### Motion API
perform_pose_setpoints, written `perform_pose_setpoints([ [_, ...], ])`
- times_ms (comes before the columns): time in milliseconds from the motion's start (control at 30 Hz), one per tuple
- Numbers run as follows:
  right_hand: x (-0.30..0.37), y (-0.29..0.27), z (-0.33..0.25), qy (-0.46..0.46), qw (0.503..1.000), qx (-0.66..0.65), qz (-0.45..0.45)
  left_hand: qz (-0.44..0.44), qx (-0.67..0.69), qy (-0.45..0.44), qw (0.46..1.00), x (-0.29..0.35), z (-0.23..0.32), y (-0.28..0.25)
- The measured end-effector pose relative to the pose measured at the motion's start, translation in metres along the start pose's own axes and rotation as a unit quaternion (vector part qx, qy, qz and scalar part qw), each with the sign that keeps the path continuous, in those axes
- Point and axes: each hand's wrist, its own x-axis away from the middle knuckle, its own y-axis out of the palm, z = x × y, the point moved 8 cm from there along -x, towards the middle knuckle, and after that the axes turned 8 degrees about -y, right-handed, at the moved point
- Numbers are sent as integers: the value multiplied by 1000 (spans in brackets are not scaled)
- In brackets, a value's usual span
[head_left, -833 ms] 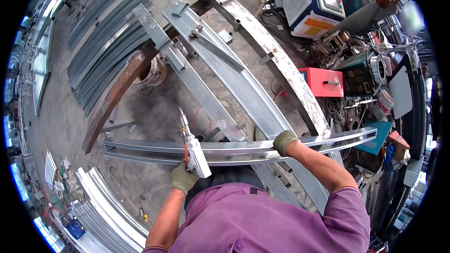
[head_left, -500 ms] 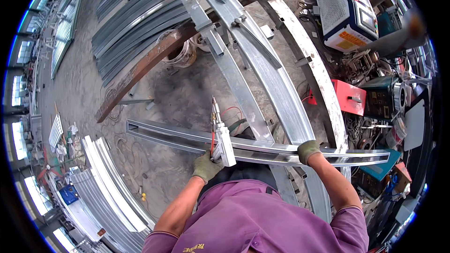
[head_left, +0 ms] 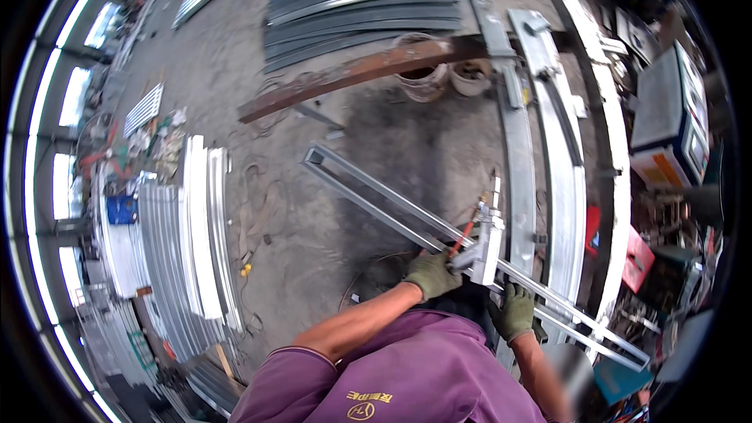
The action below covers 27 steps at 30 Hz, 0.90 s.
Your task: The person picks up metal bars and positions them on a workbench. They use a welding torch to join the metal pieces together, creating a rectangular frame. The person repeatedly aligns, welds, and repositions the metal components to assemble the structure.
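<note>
A long, slim steel channel (head_left: 376, 196) lies slantwise in front of me, its far left end open and its near end at the lower right. My left hand (head_left: 433, 276), in a green work glove, is closed on the grey handle of a white-and-silver handheld welding gun (head_left: 490, 247). The gun sits over the channel, with its thin nozzle pointing away from me. Beside the gun's rear, my gloved right hand (head_left: 515, 313) grips the channel's near side; the undersides of its fingers are hidden.
Two flat steel beams (head_left: 565, 188) run away from me on the right, beside a whitish rail (head_left: 615, 211). A rusty beam (head_left: 352, 78) crosses ahead by buckets (head_left: 421, 88). Steel profiles (head_left: 360, 12) lie beyond; white lengths (head_left: 202, 227) lie left. A white cabinet (head_left: 666, 110) stands right.
My view has turned, shifting the scene. The channel has swung from nearly crosswise to a steep slant, its right end nearer me. My left hand and the gun have come closer to my right hand.
</note>
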Motion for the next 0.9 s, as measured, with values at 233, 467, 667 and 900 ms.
perform_pose_setpoints([
  [233, -24, 28, 27, -11, 999, -16, -39, -98, 44, -19, 994, 0, -11, 11],
  [467, -39, 11, 46, 4, 997, -42, -70, -114, 76, 27, 990, -6, 12, -16],
  [667, -60, 20, 77, -8, 990, -54, -132, -100, 86, 39, 990, -15, 14, -21],
  [900, -75, 10, 78, -67, 986, -81, -129, -96, 81, 35, 991, -17, 19, -33],
])
